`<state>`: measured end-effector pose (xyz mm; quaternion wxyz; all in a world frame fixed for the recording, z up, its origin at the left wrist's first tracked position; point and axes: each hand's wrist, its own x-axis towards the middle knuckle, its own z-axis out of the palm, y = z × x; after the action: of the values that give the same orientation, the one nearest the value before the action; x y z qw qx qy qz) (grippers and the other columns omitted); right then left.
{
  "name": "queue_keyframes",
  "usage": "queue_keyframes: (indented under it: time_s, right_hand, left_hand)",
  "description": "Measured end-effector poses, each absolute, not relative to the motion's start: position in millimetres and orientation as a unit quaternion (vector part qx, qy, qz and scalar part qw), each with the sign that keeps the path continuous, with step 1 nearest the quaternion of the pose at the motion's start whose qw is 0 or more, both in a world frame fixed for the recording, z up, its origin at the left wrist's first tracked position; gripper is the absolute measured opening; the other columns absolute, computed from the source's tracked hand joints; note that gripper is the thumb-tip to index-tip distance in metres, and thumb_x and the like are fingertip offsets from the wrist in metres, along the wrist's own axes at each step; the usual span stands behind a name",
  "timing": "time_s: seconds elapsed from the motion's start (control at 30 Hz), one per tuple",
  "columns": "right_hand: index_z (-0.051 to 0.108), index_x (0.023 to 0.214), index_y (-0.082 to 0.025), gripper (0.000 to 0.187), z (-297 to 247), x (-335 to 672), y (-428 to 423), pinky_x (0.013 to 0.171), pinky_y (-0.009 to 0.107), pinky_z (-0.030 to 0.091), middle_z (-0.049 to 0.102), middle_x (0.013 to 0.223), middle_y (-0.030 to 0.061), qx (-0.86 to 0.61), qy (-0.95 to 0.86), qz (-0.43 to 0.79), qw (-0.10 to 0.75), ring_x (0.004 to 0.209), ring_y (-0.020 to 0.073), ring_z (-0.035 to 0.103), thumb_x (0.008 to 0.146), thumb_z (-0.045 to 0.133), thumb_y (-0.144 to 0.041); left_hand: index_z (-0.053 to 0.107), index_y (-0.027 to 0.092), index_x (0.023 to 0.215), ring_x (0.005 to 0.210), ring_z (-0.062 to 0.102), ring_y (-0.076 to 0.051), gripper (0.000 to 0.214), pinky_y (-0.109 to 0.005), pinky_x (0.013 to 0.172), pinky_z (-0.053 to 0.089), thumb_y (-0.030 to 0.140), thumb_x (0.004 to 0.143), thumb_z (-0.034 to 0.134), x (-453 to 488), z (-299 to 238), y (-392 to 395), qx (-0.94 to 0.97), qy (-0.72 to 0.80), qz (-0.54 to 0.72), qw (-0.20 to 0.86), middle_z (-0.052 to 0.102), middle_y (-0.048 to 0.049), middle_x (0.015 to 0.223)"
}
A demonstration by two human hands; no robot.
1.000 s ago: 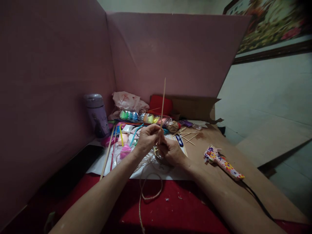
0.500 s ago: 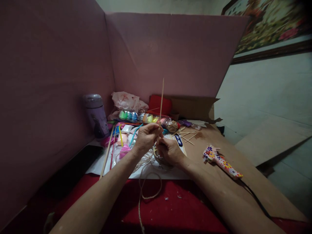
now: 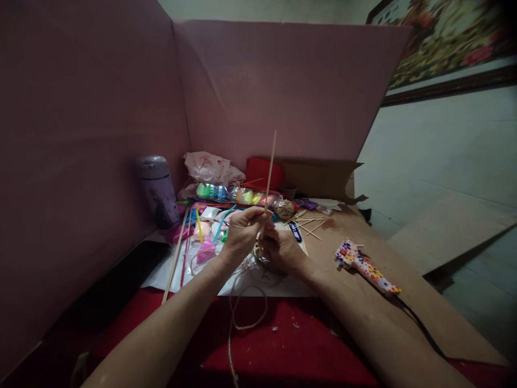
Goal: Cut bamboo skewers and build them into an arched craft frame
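Observation:
A thin wooden stick [image 3: 270,170] stands nearly upright, leaning slightly right at its top. My left hand [image 3: 244,229] pinches it partway down between thumb and fingers. Just below, my right hand [image 3: 283,248] is closed around its lower end, which the fingers mostly hide. Beneath the hands lies a loose tangle of twine [image 3: 248,264], and one strand loops down over the red cloth. A round object near the right hand is mostly covered, so I cannot make it out.
A purple bottle [image 3: 156,191] stands at the left. Packs of coloured clay [image 3: 246,196] lie behind the hands. On the right cardboard [image 3: 363,237] are several short sticks [image 3: 313,223] and a flower-patterned glue gun [image 3: 367,269] with a cord. A dark phone-like slab [image 3: 121,277] rests at left.
The stick has tilted a little further right at its top. Both hands keep nearly the same place and grip.

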<state>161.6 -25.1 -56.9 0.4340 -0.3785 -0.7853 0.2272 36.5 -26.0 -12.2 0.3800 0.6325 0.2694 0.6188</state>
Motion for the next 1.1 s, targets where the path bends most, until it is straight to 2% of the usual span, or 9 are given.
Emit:
queue_keyframes:
  time_s: [0.23, 0.37, 0.5, 0.6, 0.7, 0.83, 1.1]
  right_hand:
    - [0.059, 0.069, -0.017, 0.008, -40, 173, -24, 0.06, 0.023, 0.036, 0.058, 0.064, -0.0008, -0.398, -0.819, 0.161, 0.381, 0.06, 0.0118, 0.05, 0.074, 0.054, -0.015]
    - [0.063, 0.072, -0.016, 0.006, -24, 189, -17, 0.061, 0.023, 0.037, 0.062, 0.07, 0.0011, -0.434, -0.809, 0.176, 0.355, 0.066, 0.0133, 0.053, 0.074, 0.057, -0.018]
    - [0.061, 0.069, -0.016, 0.008, -29, 193, -15, 0.058, 0.024, 0.034, 0.062, 0.068, 0.0033, -0.496, -0.822, 0.13, 0.246, 0.064, 0.014, 0.052, 0.075, 0.056, -0.018]
    - [0.059, 0.078, -0.016, 0.006, -38, 187, -19, 0.058, 0.024, 0.031, 0.062, 0.077, 0.0057, -0.515, -0.833, 0.087, 0.184, 0.069, 0.0156, 0.052, 0.073, 0.059, -0.02]
    - [0.055, 0.09, -0.018, 0.019, -43, 180, -23, 0.058, 0.024, 0.03, 0.062, 0.083, 0.0048, -0.508, -0.837, 0.096, 0.18, 0.071, 0.0155, 0.053, 0.072, 0.062, -0.022]
    - [0.053, 0.09, -0.02, 0.019, -46, 177, -25, 0.054, 0.024, 0.027, 0.06, 0.079, 0.0033, -0.522, -0.83, 0.096, 0.171, 0.065, 0.0152, 0.052, 0.072, 0.059, -0.022]
    - [0.048, 0.097, -0.019, 0.036, -35, 181, -25, 0.054, 0.024, 0.029, 0.061, 0.079, 0.0046, -0.559, -0.798, 0.088, 0.206, 0.066, 0.0172, 0.052, 0.065, 0.061, -0.027]
  left_hand:
    - [0.062, 0.015, 0.059, 0.051, 0.053, -0.01, 0.015, -0.022, 0.054, 0.043, 0.022, 0.072, 0.062, 40, -13, -25, 0.631, 0.267, 0.631, 0.364, 0.059, 0.0011, 0.052]
    - [0.062, 0.015, 0.058, 0.053, 0.053, -0.01, 0.017, -0.023, 0.056, 0.044, 0.024, 0.073, 0.06, 40, -13, -23, 0.635, 0.264, 0.625, 0.368, 0.058, 0.0005, 0.053]
    - [0.059, 0.015, 0.057, 0.05, 0.052, -0.01, 0.021, -0.022, 0.055, 0.043, 0.026, 0.075, 0.058, 39, -13, -23, 0.625, 0.266, 0.631, 0.375, 0.056, 0.0008, 0.051]
    - [0.056, 0.015, 0.056, 0.048, 0.051, -0.009, 0.023, -0.022, 0.051, 0.042, 0.027, 0.075, 0.059, 39, -13, -23, 0.607, 0.257, 0.636, 0.401, 0.054, 0.0018, 0.05]
    - [0.054, 0.015, 0.057, 0.047, 0.05, -0.008, 0.024, -0.021, 0.049, 0.042, 0.029, 0.075, 0.059, 42, -13, -25, 0.598, 0.258, 0.632, 0.42, 0.052, 0.0025, 0.05]
    - [0.052, 0.015, 0.056, 0.046, 0.051, -0.009, 0.026, -0.022, 0.048, 0.043, 0.031, 0.075, 0.06, 45, -11, -27, 0.591, 0.264, 0.634, 0.424, 0.051, 0.0023, 0.049]
    - [0.056, 0.017, 0.062, 0.044, 0.055, -0.011, 0.018, -0.023, 0.047, 0.045, 0.029, 0.072, 0.063, 24, 15, -28, 0.548, 0.246, 0.698, 0.389, 0.055, 0.0029, 0.05]
